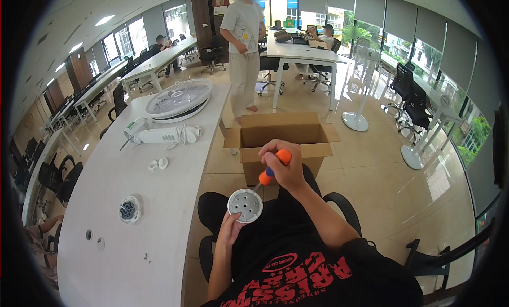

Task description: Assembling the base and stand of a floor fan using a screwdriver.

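Above my lap, my left hand [228,230] grips a round white plastic cover [245,201] by its lower edge, its face with several holes turned up. A screwdriver [266,174] with an orange and blue handle is in the closed fist of my right hand [289,169]. Its metal shaft slants down to the upper right rim of the cover; whether the tip touches the cover I cannot make out. On the white table [159,201] to my left rest a grey part in clear plastic wrap [129,209], small white caps [159,164] and a few tiny screws [147,258].
A cardboard box [313,166] with raised flaps stands on the floor ahead. Further along the table lie a round white fan cage [179,99] and a white fan column [164,135] with a cord. A person [244,47] stands beyond; white fan stands [355,121] are at the right.
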The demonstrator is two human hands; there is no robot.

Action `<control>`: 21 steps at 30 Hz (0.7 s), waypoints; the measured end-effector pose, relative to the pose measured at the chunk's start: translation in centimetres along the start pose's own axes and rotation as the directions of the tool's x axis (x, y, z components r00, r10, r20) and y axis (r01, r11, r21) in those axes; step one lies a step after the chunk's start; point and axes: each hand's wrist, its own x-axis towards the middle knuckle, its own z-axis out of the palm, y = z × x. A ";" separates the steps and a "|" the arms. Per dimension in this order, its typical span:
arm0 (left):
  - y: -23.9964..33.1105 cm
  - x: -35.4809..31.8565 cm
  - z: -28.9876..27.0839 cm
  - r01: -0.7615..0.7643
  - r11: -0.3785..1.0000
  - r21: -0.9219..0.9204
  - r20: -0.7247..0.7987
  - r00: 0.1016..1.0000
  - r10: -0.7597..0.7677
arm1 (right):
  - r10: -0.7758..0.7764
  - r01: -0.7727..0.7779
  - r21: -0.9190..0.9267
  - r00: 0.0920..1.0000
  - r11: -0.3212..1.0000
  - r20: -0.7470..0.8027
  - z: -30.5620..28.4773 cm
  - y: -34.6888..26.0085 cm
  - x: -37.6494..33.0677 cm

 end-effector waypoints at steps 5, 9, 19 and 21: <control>0.0 0.0 -0.3 0.003 1.000 -0.013 0.022 1.000 -0.003 | -0.140 0.156 -0.211 0.986 0.965 0.088 1.6 0.1 -1.5; 0.0 0.0 -0.2 -0.011 1.000 -0.027 0.042 0.999 0.012 | -0.191 0.227 -0.280 0.970 0.933 0.153 2.3 0.2 -1.8; -0.1 0.5 -0.3 0.001 0.998 -0.062 0.050 0.999 0.002 | -0.088 0.137 -0.280 0.979 0.950 0.182 2.4 0.7 -2.0; 0.0 0.6 -0.2 0.017 0.999 -0.034 0.023 1.000 -0.017 | -0.078 0.140 -0.309 0.976 0.941 0.203 2.2 0.7 -2.0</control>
